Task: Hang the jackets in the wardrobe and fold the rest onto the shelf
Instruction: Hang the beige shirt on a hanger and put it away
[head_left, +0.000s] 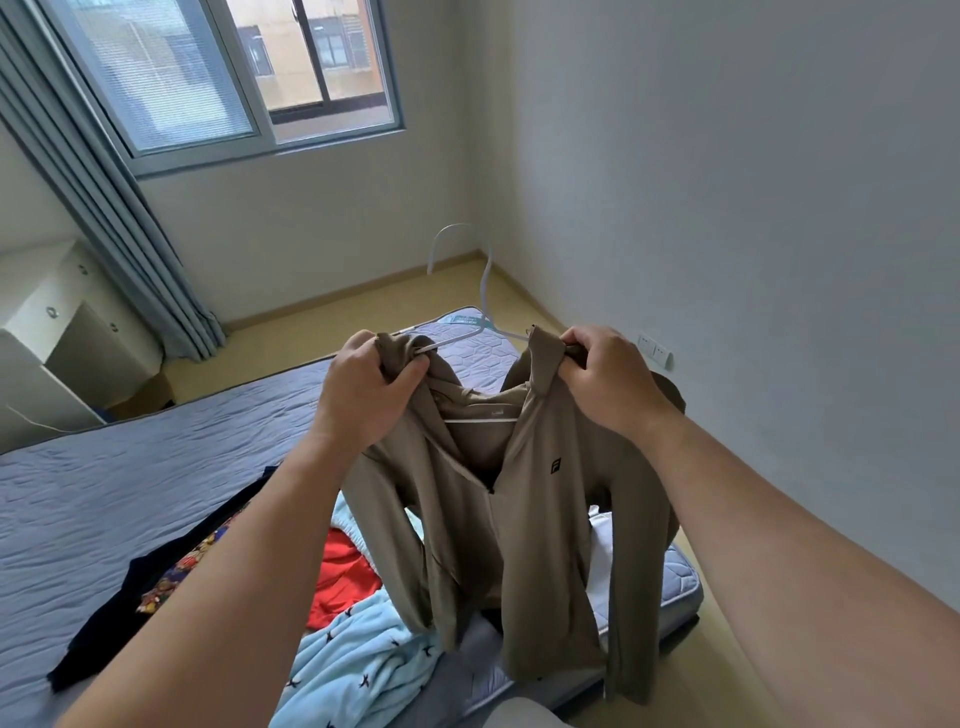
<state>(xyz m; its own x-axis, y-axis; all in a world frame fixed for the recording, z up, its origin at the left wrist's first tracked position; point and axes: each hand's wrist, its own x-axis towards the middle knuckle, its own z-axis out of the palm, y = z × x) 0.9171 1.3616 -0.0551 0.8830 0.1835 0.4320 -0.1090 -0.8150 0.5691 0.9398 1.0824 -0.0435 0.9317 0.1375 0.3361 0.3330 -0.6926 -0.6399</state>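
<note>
Tan jacket (540, 519): tight left grip (363, 400), right grip (608, 384)

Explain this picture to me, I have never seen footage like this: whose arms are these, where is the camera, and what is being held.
There is no machine here. A person wears a wide-angle camera on the head, so you look forward and down along their own arms. The left hand and the right hand each grip a shoulder of a tan jacket. A white hanger sits in the jacket's neck opening, and the jacket is held up over a bed. More clothes lie on the bed: a light blue garment, a red garment and a dark garment.
</note>
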